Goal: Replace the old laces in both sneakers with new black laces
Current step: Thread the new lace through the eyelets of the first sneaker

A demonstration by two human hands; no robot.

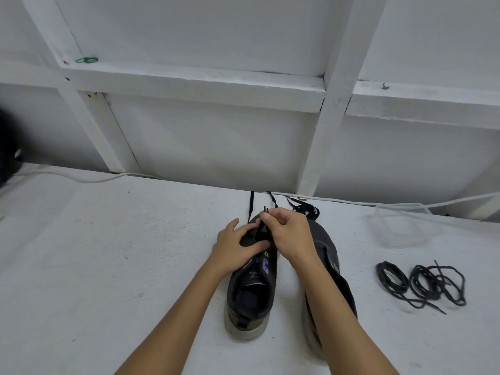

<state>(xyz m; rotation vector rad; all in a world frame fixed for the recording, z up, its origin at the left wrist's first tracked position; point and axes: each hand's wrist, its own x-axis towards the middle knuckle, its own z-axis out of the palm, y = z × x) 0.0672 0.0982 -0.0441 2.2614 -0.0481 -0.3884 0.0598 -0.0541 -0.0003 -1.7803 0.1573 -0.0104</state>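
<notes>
Nearest the camera, two bare forearms reach forward over a white surface [94, 253] toward a pair of dark sneakers standing side by side with their heels closest. The left sneaker [250, 296] shows its open collar, a pale worn sole at the heel and purple marks on the tongue. The right sneaker [328, 255] stands just beside it and is largely covered by the right forearm. The left hand [238, 247] rests on the forward part of the left sneaker, fingers spread and lightly bent, with the thumb pressing across the eyelet area. The right hand [288, 234] is curled, pinching the tips of a black lace [261, 228] between thumb and fingers just above the same sneaker; whether that is one end or two cannot be told. Two flat strands of the lace run from the toe toward the far edge of the surface. To the right, well apart from the sneakers, lies a loose coiled bundle of thin black laces [422, 284]. Farther back on the right stands a clear plastic container [400, 226]. Past the toe of the right sneaker, another flat black lace [307, 209] lies bunched. A white cable [81, 178] trails along the far edge, below a white framed wall [216, 136].
</notes>
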